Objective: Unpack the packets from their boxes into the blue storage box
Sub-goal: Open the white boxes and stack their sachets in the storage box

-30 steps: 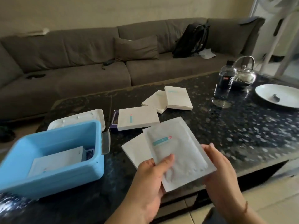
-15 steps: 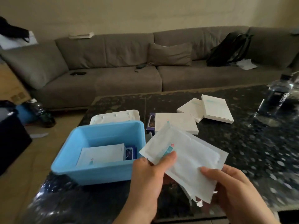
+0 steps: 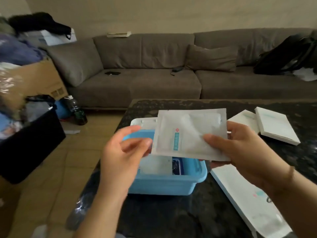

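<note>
- The person held a white packet (image 3: 190, 134) flat in the air above the blue storage box (image 3: 164, 184), which stood near the front left corner of the dark speckled worktop (image 3: 171, 217).
- The right hand (image 3: 247, 152) had its fingers (image 3: 212, 140) grasping the packet at its right side, thumb on top and the rest tucked underneath.
- The left hand (image 3: 121, 155) was at the packet's left edge, fingers half curled; from where I stood the motion blur made it hard to say whether they pinched the edge or only touched it.
- The packet showed a teal stripe with a small red mark above it, running along its left part.
- Inside the storage box lay another white packet (image 3: 154, 164) and, beside it, something dark blue (image 3: 176, 166).
- A white lid (image 3: 142, 121) lay on the worktop just behind the box.
- Two white boxes (image 3: 272, 127) sat on the far right of the worktop, one overlapping the other.
- A further white box (image 3: 247, 201) lay at the near right, partly under the right forearm.
- A grey sofa (image 3: 154, 66) ran along the wall behind, with a black backpack (image 3: 288, 54) at its right end.
</note>
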`<move>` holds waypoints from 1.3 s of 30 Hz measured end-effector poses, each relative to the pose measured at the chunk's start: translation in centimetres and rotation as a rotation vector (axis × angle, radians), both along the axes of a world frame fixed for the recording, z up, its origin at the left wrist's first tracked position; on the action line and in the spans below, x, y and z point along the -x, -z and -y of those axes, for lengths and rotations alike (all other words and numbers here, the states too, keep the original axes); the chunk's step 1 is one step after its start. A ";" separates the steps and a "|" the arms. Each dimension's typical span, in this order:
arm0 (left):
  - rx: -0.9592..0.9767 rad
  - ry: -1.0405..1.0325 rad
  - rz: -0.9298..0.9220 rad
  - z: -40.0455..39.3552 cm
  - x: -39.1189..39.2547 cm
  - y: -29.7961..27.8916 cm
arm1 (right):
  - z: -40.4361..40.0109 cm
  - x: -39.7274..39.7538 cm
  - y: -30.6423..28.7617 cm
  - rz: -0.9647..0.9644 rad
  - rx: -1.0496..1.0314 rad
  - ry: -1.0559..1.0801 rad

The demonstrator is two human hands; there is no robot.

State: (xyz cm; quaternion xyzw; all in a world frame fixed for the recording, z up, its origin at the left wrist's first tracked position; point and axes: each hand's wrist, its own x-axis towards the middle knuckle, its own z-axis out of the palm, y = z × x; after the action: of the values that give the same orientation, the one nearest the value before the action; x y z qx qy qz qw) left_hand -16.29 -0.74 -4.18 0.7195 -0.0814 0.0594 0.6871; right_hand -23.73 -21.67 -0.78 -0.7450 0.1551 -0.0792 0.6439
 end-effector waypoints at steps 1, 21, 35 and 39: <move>-0.118 -0.024 0.095 -0.9 -1.4 0.1 | -0.4 -1.1 0.3 -0.042 0.021 -0.030; -1.318 0.484 0.113 -1.1 -8.4 2.3 | -5.5 -9.8 6.7 -0.498 0.342 -0.282; -1.399 0.408 0.157 -0.4 -7.5 2.5 | -6.0 -9.5 5.7 -0.538 1.058 -0.581; -1.427 0.394 0.177 0.0 -7.5 2.7 | -6.4 -9.6 5.4 -0.530 1.077 -0.654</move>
State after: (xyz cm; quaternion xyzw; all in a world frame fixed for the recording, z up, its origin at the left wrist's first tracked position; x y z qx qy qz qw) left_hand -8.76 -0.74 -6.90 0.9555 -0.2826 -0.0743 0.0416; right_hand -14.09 -15.25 -6.17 -0.9642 0.0134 0.2386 0.1147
